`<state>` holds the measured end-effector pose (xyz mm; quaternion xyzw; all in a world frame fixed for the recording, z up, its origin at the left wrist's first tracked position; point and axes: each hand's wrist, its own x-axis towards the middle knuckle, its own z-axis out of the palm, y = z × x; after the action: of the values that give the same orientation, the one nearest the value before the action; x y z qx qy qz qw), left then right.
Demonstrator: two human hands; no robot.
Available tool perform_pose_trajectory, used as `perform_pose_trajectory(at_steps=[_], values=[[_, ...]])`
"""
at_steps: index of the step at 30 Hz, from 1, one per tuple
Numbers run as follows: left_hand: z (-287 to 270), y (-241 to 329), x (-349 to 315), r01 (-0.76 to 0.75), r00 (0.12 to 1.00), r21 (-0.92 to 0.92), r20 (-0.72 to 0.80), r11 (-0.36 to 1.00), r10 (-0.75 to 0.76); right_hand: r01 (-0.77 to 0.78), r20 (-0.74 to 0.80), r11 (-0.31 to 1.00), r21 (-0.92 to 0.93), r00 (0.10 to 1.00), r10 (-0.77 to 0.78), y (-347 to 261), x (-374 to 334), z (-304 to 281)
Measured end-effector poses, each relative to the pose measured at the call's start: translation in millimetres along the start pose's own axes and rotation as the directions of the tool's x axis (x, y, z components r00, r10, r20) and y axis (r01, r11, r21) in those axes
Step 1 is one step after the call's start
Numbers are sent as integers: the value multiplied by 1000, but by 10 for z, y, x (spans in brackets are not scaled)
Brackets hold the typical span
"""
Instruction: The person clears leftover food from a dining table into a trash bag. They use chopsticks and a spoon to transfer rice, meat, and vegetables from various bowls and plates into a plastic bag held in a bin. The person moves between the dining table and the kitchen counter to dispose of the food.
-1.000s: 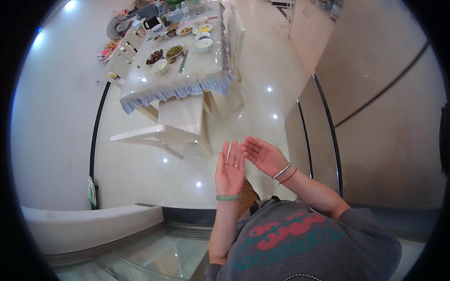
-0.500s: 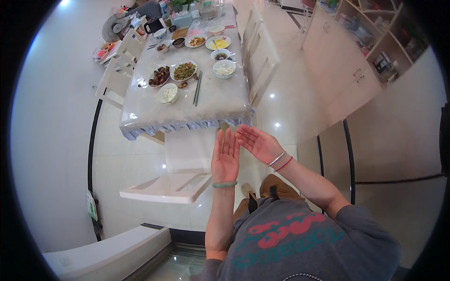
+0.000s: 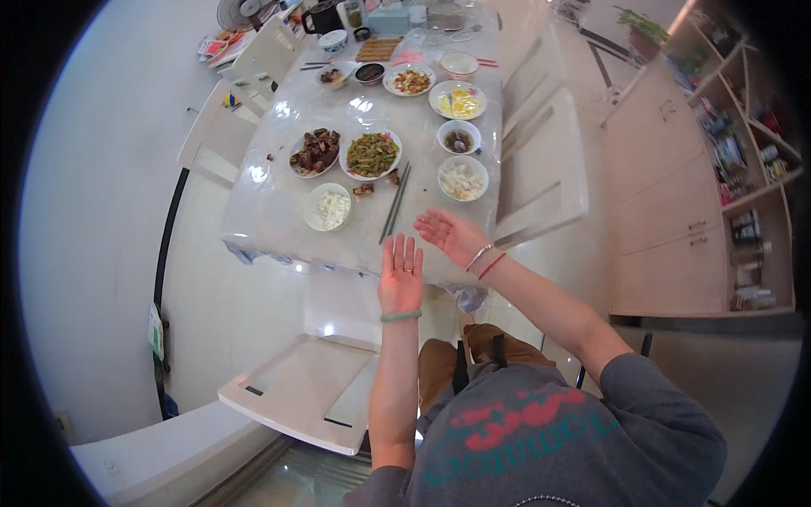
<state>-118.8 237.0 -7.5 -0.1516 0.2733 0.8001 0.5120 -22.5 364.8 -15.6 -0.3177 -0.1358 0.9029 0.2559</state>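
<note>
Palm up, my left hand (image 3: 400,277) is open and holds nothing; a green bangle circles its wrist. My right hand (image 3: 454,237) is open too, palm turned up and inward, with a silver bracelet and a red cord at the wrist. Both hover by the near edge of the dining table (image 3: 270,215). Just beyond my fingertips lie dark chopsticks (image 3: 394,203). Left of them stands a bowl of rice (image 3: 329,207), and to their right a bowl of white food (image 3: 462,179). Behind sit a plate of green vegetables (image 3: 372,155) and a plate of dark braised meat (image 3: 316,152).
A white chair (image 3: 296,393) stands at the near left, and others (image 3: 545,169) line the table's sides. Farther back are a soup bowl (image 3: 459,138), a plate of yellow food (image 3: 457,100) and a black kettle (image 3: 322,17). A shelved cabinet (image 3: 659,228) rises at the right.
The table and its dishes now appear nearer and larger, and the cabinet shows more fully. My hands stay open, palms up, slightly farther apart, now reaching the table's near edge.
</note>
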Motion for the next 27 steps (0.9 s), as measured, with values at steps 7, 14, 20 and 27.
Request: perform_pose_trajectory(at_steps=[7, 14, 20, 27], values=[[89, 297, 1284, -147, 981, 209, -93, 967, 169, 35, -96, 962, -273, 993, -63, -317, 1578, 46], [68, 433, 2541, -219, 869, 754, -138, 619, 475, 22, -109, 314, -949, 913, -393, -189, 2769, -39], [40, 403, 3044, -119, 793, 967, -44, 225, 608, -87, -27, -107, -990, 885, -465, -101, 3094, 162], [-139, 489, 3250, -147, 849, 960, -1, 239, 528, -47, 17, -150, -988, 917, -398, 27, 3134, 237]])
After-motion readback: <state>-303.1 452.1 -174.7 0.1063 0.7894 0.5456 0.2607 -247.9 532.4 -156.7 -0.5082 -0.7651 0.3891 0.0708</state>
